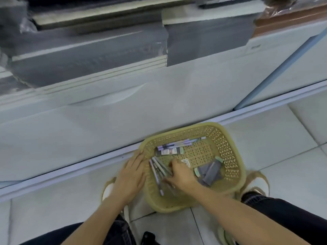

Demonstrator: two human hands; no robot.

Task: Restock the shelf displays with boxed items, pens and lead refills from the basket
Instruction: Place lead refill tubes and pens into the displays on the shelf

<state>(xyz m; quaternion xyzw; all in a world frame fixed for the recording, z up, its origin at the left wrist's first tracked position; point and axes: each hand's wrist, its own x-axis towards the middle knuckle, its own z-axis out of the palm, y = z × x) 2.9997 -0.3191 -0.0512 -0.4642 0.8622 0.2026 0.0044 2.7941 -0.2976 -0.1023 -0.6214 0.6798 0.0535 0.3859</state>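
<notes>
Right hand (180, 175) curls round loose pens (156, 167) by the basket's (230, 144) left wall. Left hand (132, 174) lies flat on that rim. Pens look light, stiff and slippery, so grip the bundle mid-barrel.

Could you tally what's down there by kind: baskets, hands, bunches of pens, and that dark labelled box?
Basket: 1
Pen bunches: 2, near bunch and far bunch
Hands: 2, left hand on the rim, right hand gripping the near bunch
Dark labelled box: 1
Total: 6
Single pens too blurred to count.
</notes>
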